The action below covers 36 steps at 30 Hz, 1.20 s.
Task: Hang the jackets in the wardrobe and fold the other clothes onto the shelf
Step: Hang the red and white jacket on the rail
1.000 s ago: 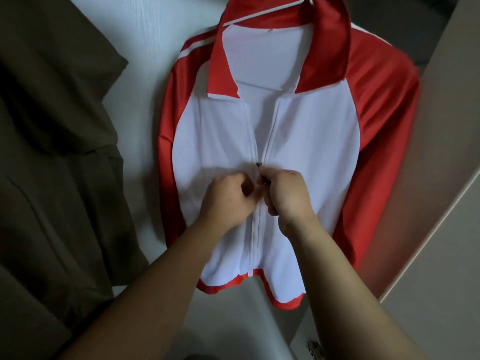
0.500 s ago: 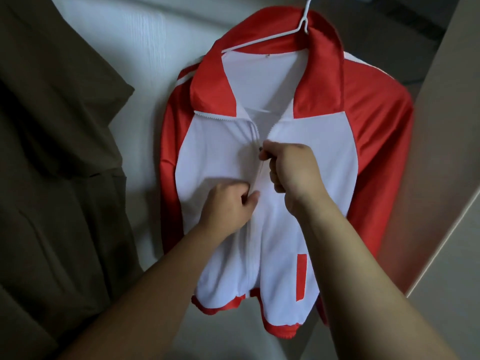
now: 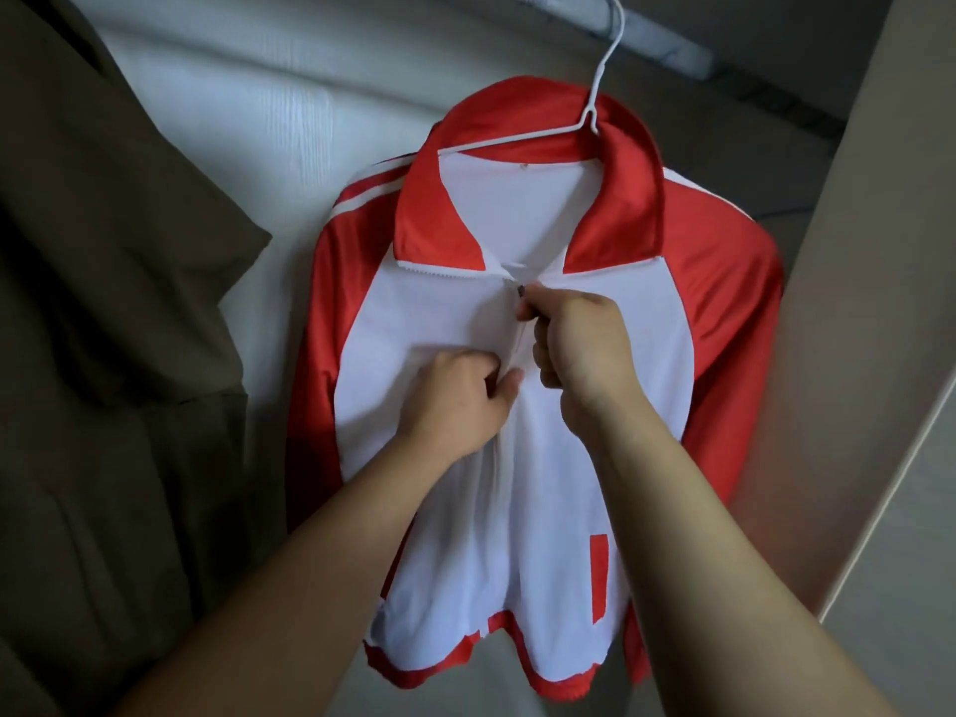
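The wardrobe (image 3: 217,121) interior is dim. Its white back panel (image 3: 289,147) shows a faint vertical wood grain and catches cool light at the upper left, darkening toward the bottom. A grey rail (image 3: 672,49) runs across the top. On the right stands a beige side panel (image 3: 853,354) with a faint reddish cast, ending in a pale front edge (image 3: 892,478), with a flat grey surface (image 3: 931,587) beyond it.

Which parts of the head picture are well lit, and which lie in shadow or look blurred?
Head view: dim overall; the light falls on the red and white zip jacket and the pale wardrobe back panel; the brown-olive hanging garment at the left lies in deep shadow; the jacket's lower edge looks slightly soft.
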Tool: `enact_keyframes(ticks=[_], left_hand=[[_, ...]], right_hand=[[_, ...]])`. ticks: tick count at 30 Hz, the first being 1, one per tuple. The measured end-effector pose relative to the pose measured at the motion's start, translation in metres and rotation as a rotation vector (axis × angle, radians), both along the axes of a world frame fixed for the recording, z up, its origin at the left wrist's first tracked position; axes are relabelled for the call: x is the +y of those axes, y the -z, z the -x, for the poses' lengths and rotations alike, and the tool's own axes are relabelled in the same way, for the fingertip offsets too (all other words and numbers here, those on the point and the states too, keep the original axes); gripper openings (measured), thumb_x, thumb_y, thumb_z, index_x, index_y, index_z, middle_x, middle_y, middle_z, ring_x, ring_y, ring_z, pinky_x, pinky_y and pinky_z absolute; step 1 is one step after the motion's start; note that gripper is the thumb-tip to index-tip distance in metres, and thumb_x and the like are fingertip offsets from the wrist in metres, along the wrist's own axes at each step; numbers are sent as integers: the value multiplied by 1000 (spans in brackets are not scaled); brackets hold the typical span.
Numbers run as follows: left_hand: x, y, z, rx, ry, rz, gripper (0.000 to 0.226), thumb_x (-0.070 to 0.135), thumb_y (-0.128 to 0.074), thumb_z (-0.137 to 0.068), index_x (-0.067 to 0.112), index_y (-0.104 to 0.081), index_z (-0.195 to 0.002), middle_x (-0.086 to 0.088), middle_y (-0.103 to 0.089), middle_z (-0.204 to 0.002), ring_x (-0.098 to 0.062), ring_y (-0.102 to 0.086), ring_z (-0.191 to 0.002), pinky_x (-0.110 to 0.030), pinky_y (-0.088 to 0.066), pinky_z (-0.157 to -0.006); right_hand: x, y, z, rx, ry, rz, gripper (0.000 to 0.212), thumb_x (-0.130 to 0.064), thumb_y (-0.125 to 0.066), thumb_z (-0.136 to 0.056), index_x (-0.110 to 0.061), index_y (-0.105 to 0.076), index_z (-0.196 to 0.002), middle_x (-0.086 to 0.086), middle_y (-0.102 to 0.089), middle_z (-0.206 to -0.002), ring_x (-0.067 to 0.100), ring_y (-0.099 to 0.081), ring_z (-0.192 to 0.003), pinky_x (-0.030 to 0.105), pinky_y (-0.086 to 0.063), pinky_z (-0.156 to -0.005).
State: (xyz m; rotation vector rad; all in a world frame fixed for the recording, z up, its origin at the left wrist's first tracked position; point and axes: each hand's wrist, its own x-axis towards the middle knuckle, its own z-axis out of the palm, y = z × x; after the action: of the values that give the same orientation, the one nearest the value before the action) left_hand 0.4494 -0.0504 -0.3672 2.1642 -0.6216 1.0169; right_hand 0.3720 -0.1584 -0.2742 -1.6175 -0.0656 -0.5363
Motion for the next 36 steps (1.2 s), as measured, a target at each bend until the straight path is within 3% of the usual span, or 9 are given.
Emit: enact_keyframes(ticks=[4, 7, 10, 15, 19, 26, 29, 33, 36], left_hand=[[-3, -26, 3, -85, 16, 99, 41, 53, -51, -87, 21, -49, -62, 5, -57, -60, -23, -58, -59, -34, -46, -57], [-7, -32, 4, -159, 35, 52, 40, 33, -59, -94, 18, -41, -61, 2, -49, -57, -27, -53, -56, -38, -46, -56], [-6, -30, 1, -173, -8, -23, 45, 30, -64, -93, 21, -36, -59, 5, -41, -57, -23, -47, -54, -31, -37, -54], [-4, -25, -4, -82, -93, -115, 50, 42, -59, -95, 24, -32, -57, 8, -38, -56, -21, -47, -56, -33, -43, -55], [-12, -55, 4, -117, -118, 17, 46, 58, -39, -90, 25, -39, -57, 9, -42, -52, -20, -51, -51, -28, -35, -50], [-5, -59, -8, -31, -153, -156, 32, 29, -53, -94, 19, -44, -66, 0, -55, -66, -26, -60, -67, -30, -37, -59], [2, -65, -8, -41, -74, -34, 38, 28, -58, -90, 19, -38, -59, 1, -48, -58, -28, -54, -61, -35, -42, -55], [19, -89, -13, -326, -88, 220, 35, 28, -58, -91, 22, -39, -63, 2, -47, -60, -25, -44, -57, -35, -32, -51], [39, -106, -28, -419, -166, 407, 25, 26, -53, -96, 19, -48, -72, -1, -55, -72, -24, -46, -69, -37, -33, -61]], right_hand=[[2, 4, 1, -52, -22, -5, 32, -16, -59, -87, -14, -52, -55, -4, -32, -44, 15, -26, -41, 22, -21, -42], [1, -10, 0, -68, -28, -34, 30, -13, -57, -88, -11, -53, -58, -8, -32, -43, 13, -26, -39, 21, -21, -41], [-2, -25, 2, -89, -17, -24, 39, -14, -56, -88, -19, -58, -49, -10, -34, -41, 13, -27, -36, 20, -22, -40], [-1, -44, 1, -238, 13, 23, 52, -17, -57, -93, -26, -61, -42, -14, -42, -39, 5, -39, -41, 27, -27, -55], [2, -40, 0, -206, -22, -41, 50, -17, -58, -92, -21, -58, -42, -13, -39, -39, 5, -34, -39, 26, -25, -52], [1, -80, 7, -341, 1, 10, 41, -16, -55, -95, -20, -58, -55, -14, -45, -41, 4, -37, -41, 27, -26, -53], [-7, -85, 5, -401, 8, 84, 41, -20, -56, -95, -19, -59, -54, -14, -48, -42, 3, -41, -41, 25, -28, -54], [-19, -68, -6, -284, 60, 150, 54, -47, -50, -102, -18, -64, -58, -12, -55, -48, 0, -44, -43, 20, -32, -51], [-31, -62, -17, -322, 247, 209, 58, -45, -47, -103, -14, -55, -55, -1, -52, -50, 9, -43, -52, 35, -34, -55]])
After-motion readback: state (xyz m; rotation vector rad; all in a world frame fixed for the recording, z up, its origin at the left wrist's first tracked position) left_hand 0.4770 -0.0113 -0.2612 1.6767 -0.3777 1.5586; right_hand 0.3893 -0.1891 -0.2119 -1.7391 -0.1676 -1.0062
